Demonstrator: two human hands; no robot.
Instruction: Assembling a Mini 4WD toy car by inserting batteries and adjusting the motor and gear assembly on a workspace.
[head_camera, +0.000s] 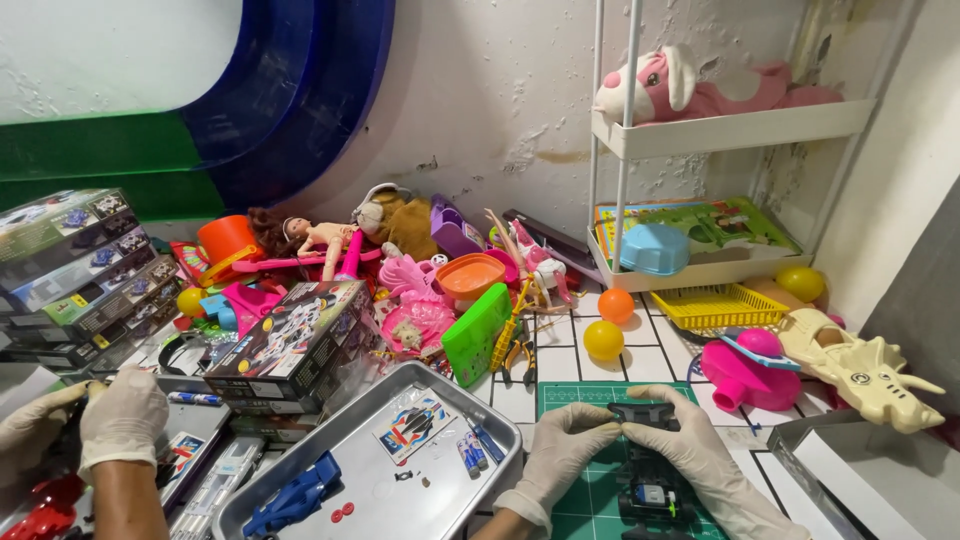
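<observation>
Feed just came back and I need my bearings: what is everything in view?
metal tray: one, silver, bottom centre
blue car body: one, in tray
cutting mat: one, green, right of tray
kit box: one, dark, behind tray
balls: two, orange and yellow, on tiles
basket: one, yellow, by shelf
dinosaur: one, cream, right
plush: one, pink-white, top shelf
co-worker's gloved hand: white, far left
toy car: one, black, on mat
left hand, right hand: white-gloved, gripping toy car

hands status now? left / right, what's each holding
Left hand: closed on the black toy car chassis, over the green cutting mat.
Right hand: gripping the same chassis.
</observation>
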